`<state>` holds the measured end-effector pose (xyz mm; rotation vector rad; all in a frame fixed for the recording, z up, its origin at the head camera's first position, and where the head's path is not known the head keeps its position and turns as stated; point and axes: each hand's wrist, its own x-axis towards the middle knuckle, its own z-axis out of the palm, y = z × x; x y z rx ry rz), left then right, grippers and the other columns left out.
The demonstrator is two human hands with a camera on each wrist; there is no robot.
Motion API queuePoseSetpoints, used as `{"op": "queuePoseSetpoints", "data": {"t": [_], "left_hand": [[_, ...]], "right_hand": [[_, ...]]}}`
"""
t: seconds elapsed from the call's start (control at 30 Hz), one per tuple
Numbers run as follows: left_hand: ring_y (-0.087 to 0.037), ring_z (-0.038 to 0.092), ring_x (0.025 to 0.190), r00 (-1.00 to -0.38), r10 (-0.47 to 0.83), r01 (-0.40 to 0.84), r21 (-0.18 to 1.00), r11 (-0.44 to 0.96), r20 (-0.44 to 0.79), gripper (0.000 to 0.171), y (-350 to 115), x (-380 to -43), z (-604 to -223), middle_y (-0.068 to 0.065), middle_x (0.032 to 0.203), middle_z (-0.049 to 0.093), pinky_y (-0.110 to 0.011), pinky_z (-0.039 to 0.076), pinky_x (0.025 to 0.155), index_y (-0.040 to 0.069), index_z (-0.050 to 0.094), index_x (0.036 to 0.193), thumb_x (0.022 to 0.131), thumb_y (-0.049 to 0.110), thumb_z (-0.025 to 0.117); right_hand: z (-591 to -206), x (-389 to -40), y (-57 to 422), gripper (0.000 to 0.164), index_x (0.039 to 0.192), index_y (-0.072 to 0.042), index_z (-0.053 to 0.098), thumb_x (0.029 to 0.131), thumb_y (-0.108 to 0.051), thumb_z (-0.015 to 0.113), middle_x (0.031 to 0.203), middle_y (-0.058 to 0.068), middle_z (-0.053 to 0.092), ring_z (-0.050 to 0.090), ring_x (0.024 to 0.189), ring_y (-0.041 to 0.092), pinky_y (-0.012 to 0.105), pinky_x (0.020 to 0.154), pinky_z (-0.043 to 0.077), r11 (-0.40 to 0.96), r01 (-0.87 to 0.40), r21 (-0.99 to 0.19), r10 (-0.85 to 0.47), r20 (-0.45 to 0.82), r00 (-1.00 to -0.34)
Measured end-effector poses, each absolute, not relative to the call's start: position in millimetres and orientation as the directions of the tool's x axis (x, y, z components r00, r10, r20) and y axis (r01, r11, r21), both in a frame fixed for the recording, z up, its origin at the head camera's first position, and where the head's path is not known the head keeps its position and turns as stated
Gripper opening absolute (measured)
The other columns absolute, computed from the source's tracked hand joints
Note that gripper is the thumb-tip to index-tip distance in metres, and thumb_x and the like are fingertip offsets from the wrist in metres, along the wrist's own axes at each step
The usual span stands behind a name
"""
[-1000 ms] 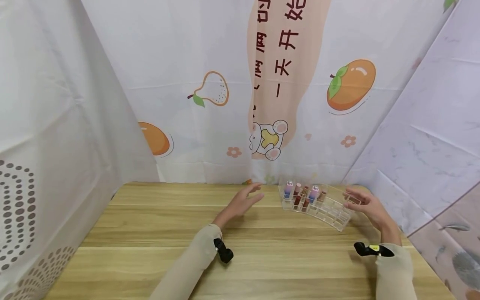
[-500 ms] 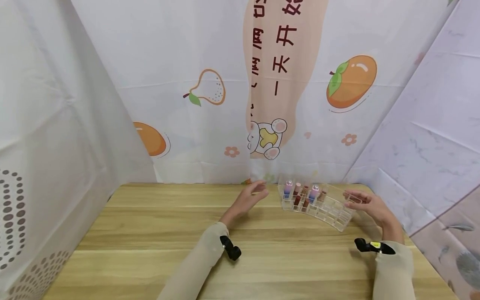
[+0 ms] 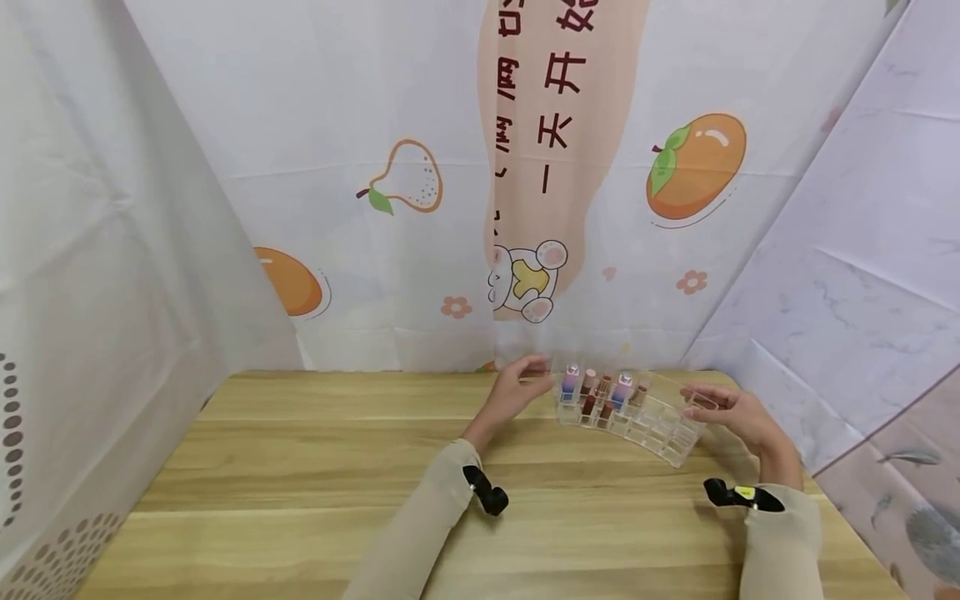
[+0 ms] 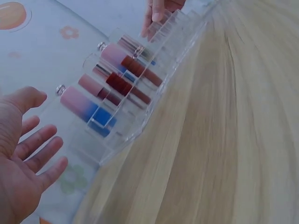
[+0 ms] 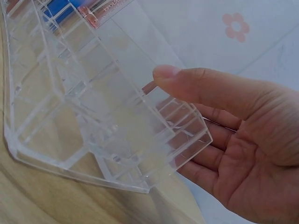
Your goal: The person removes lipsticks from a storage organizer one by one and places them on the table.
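Observation:
A clear stepped lipstick organizer stands on the wooden table near its back edge. Several lipsticks stand in its left half, among them two pink-to-blue tubes; dark red and brown ones are beside them. My left hand is just off the organizer's left end, its fingers spread and apart from it in the left wrist view. At the other end, my right hand grips the organizer, thumb over the upper tier and fingers behind, visible through the plastic. The slots near that hand hold no lipsticks.
The wooden table runs up to a white printed curtain behind the organizer. More hanging cloth borders the right side, and another curtain the left.
My left hand has moved right, closing in on the organizer's left end. My right hand keeps its place at the other end. The organizer and lipsticks look unmoved on the table.

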<state>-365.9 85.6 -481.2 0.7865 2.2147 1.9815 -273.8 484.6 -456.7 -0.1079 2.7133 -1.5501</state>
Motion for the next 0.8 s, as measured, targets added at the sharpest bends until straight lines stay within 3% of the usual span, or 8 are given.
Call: {"op": "queuePoseSetpoints", "data": {"t": [0.13,0.33,0.8], "left_hand": [[-0.036,0.064,0.118,-0.883,0.354,0.315,0.948,-0.038,0.307,0.041,96.2,-361.1,-484.4,-0.027,0.127,0.065,-0.038,0.056,0.1,-0.005,0.061,0.131,0.094,0.008,0.072],[-0.025,0.069,0.107,-0.886,0.31,0.361,0.933,-0.004,0.344,0.032,111.8,-348.3,-485.0,-0.012,0.115,0.073,-0.027,0.058,0.09,0.004,0.07,0.119,0.089,0.011,0.079],[-0.026,0.074,0.105,-0.837,0.407,0.421,0.906,0.051,0.366,0.029,135.3,-341.3,-491.8,-0.015,0.119,0.075,-0.022,0.059,0.087,-0.001,0.073,0.118,0.09,0.006,0.077]], "right_hand": [[-457.7,-273.7,484.3,0.056,0.14,0.01,0.054,0.094,-0.016,0.075,0.122,-0.021,0.07,0.058,0.107,-0.016,0.006,0.088,0.047,0.493,-0.062,-0.868,-0.075,0.029,-0.997],[-457.7,-274.2,484.5,0.058,0.139,0.011,0.053,0.093,-0.016,0.076,0.122,-0.019,0.071,0.06,0.107,-0.014,0.007,0.087,0.048,0.496,-0.064,-0.866,-0.076,0.03,-0.997],[-458.3,-275.2,485.6,0.06,0.14,0.01,0.053,0.093,-0.018,0.076,0.122,-0.02,0.07,0.058,0.106,-0.018,0.007,0.087,0.048,0.51,-0.052,-0.859,-0.063,0.023,-0.998]]}}
